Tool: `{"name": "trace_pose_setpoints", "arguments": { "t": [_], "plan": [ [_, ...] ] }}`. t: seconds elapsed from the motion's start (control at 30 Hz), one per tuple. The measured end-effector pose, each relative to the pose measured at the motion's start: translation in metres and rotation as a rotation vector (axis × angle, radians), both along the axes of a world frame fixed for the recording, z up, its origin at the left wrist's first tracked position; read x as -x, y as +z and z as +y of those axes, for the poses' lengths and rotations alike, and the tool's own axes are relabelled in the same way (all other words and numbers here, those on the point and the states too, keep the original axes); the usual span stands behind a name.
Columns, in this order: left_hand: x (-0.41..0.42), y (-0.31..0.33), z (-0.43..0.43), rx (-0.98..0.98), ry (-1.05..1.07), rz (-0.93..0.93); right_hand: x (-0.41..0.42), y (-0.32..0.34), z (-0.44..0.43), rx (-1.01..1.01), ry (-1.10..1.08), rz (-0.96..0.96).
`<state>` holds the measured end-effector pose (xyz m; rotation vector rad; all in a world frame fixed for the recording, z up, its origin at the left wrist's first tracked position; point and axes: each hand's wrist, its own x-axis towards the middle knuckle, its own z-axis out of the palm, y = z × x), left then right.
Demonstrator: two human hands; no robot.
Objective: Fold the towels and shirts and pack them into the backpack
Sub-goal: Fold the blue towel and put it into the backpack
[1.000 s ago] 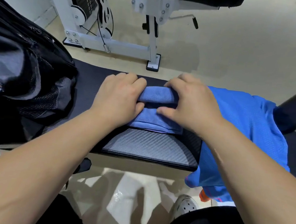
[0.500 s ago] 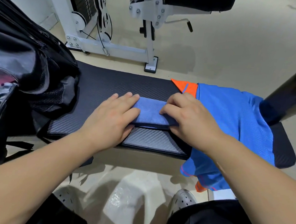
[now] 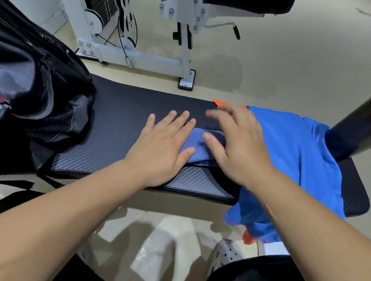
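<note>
A small folded blue towel lies on the black padded bench, near its front edge. My left hand rests flat on the towel's left part, fingers spread. My right hand lies over its right part, fingers apart and slightly blurred. A bright blue shirt with orange trim is draped over the bench's right side and hangs over the front edge. The black backpack stands open at the left end of the bench.
A white gym machine stands on the beige floor behind the bench. A black padded roller rises at the right. My grey shoe and dark trousers show below the bench.
Both hands gripped the towel while folding it toward me; now they lie flat with fingers spread on the folded towel. The view has shifted back, showing more of the bench.
</note>
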<state>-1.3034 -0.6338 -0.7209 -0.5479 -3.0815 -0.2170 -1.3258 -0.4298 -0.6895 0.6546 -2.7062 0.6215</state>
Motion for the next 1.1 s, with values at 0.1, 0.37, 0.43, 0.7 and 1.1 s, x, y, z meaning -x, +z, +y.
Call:
{"name": "trace_pose_setpoints", "arguments": {
  "t": [0.1,0.37,0.43,0.7,1.1],
  "plan": [
    [0.002,-0.002,0.0,-0.006,-0.014,0.017,0.006,0.001,-0.022,-0.136,-0.163,-0.107],
    [0.017,-0.009,-0.016,-0.224,-0.054,-0.04,0.013,-0.028,-0.02,-0.306,-0.139,-0.335],
    [0.019,-0.011,-0.018,-0.263,-0.061,-0.055,0.012,-0.028,-0.02,-0.283,-0.145,-0.336],
    [0.011,0.004,-0.013,-0.17,-0.034,-0.108,-0.008,-0.021,-0.021,-0.298,-0.19,-0.421],
    [-0.033,0.057,-0.016,-0.289,0.012,-0.28,-0.06,0.008,-0.016,0.299,0.004,-0.59]
  ]
}}
